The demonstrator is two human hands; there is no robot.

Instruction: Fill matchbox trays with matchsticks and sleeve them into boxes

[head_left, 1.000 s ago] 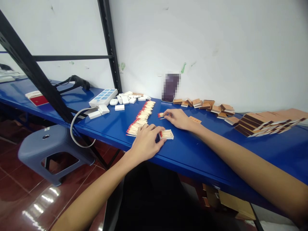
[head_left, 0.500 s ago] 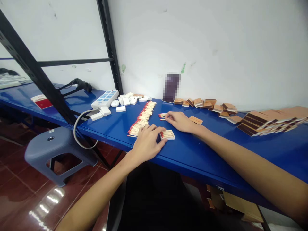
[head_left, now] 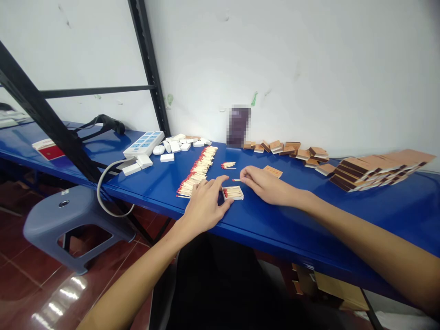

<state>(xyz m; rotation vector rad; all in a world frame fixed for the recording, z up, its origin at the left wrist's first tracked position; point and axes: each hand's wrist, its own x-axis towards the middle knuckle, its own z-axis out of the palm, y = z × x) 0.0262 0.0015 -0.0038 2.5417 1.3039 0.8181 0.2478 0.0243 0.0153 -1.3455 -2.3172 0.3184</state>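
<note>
A small white matchbox tray [head_left: 242, 194] with red-headed matches inside lies near the front edge of the blue table. My left hand [head_left: 205, 198] steadies it at its left end, the thumb by the near corner and the index finger by the far one. Pinched in the fingertips of my right hand [head_left: 258, 183] is a match [head_left: 236, 180], its red head pointing left, just above and behind the tray. A small pile of matches [head_left: 228, 165] lies behind it. Left of that, a long row of matches [head_left: 201, 167] runs from back to front, partly beside my left hand.
White trays [head_left: 167, 157] and a white power strip [head_left: 144, 144] lie at back left. Brown matchboxes [head_left: 303, 154] line the wall, with a larger stack [head_left: 374, 170] at right. A flat orange card [head_left: 273, 172] lies behind my right hand. A black rack post [head_left: 48, 110] rises at left.
My right hand has drawn back from the small match pile toward the tray, now with a match in its fingertips. The left index finger has lifted somewhat. The whole view has shifted slightly.
</note>
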